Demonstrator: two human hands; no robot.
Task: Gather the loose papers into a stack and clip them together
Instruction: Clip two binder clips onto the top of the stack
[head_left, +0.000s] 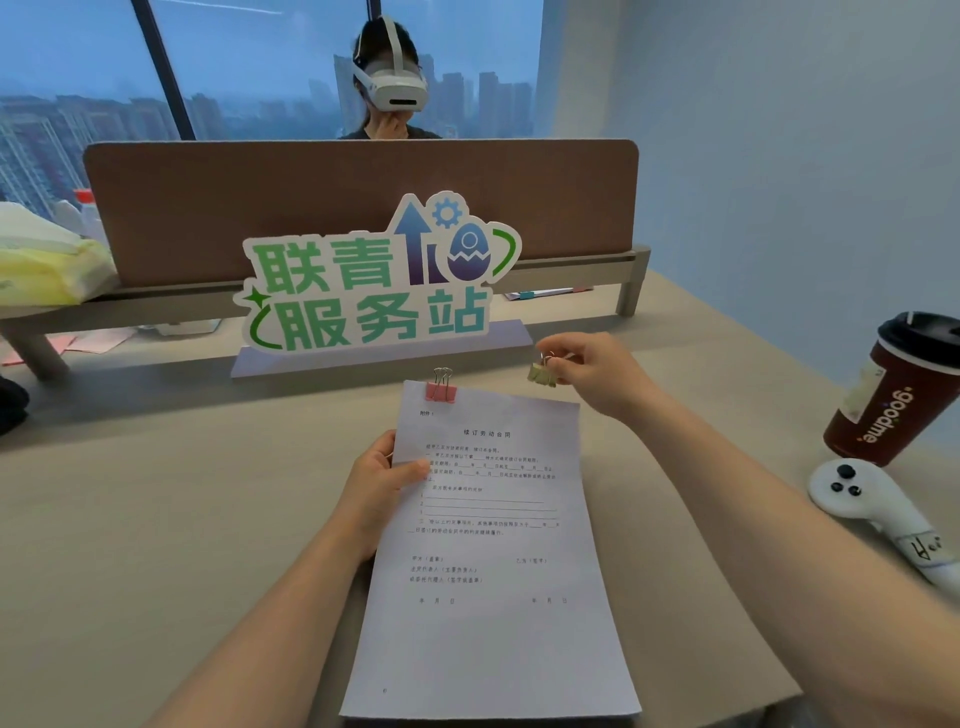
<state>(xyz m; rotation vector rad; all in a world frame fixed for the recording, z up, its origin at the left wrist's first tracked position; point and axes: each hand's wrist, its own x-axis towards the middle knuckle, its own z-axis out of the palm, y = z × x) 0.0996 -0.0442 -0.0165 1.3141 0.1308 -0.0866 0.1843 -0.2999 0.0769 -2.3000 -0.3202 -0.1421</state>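
Above the stack's (488, 545) free corner, right hand (597, 371) pinches gold clip (542, 375); left hand (382, 488) grips papers. Square edges, then clip.

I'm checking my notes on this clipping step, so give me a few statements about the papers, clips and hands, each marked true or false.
1. A pink binder clip is clamped on the top edge of the white printed paper stack. True.
2. The right hand pinches an olive-green binder clip. True.
3. The olive-green binder clip is already clamped on the stack. False: it is held above the stack's top right corner.
4. The left hand lies flat on the desk. False: it grips the stack's left edge.
5. The dark red lidded paper cup stands upright at the right. True.
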